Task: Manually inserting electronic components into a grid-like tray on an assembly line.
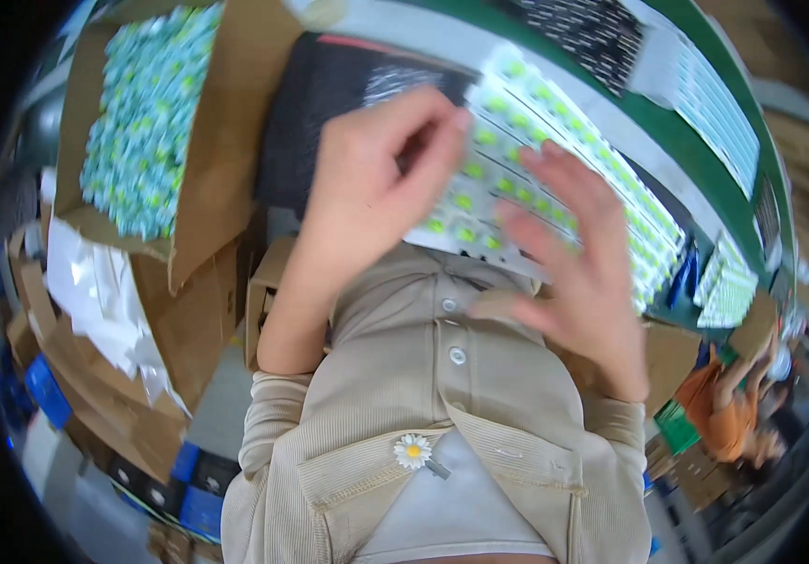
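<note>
White plastic sheet of small green-dotted parts (pixel 517 169) lies on my counter (pixel 677 103); left hand (pixel 367 179) fingers pinched narrow picking at it, right hand (pixel 583 254) fingers spread wide steadying. Next I'd need a careful pinch.

A flat white sheet (pixel 517 141) studded with rows of small green-yellow pieces lies tilted across the near edge of the green bench (pixel 696 141), its lower corner overhanging toward the person. The left hand (pixel 372 179) pinches its near-left corner; the right hand (pixel 583 254) (blurred, fingers spread) covers its near-right part.
</note>
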The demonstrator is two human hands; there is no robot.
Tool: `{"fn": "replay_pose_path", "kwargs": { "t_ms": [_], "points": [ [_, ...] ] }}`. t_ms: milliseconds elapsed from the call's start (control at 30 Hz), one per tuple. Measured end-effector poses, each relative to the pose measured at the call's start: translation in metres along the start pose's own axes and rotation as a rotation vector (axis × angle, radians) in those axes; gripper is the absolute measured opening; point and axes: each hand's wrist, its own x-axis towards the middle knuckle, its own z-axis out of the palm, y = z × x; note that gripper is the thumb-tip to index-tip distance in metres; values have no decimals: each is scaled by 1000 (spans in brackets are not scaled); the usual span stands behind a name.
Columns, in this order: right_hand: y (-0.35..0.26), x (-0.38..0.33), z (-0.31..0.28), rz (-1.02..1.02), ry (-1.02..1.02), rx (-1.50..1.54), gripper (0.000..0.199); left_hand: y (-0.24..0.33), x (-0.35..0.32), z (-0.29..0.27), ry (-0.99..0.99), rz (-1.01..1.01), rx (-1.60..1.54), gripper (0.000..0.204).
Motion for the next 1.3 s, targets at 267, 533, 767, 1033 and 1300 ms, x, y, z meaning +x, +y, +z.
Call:
{"fn": "replay_pose_path", "kwargs": {
  "t_ms": [267, 533, 767, 1033, 1300],
  "points": [
    [13, -42, 25, 238, 622, -408, 55, 75, 24, 19, 5, 63, -188, 23],
    [46, -84, -91, 439, 1235, -317, 20, 13, 29, 22, -251, -100, -276, 27],
    [150, -107, -208, 231, 1686, 676, 34, -21, 22, 47, -120, 49, 260, 22],
    [385, -176, -215, 460, 1785, 1138, 42, -12, 30, 58, 24, 159, 410, 24],
    [446, -231, -217, 323, 1914, 1294, 48, -6, 28, 62, -3, 141, 449, 21]
  ]
}}
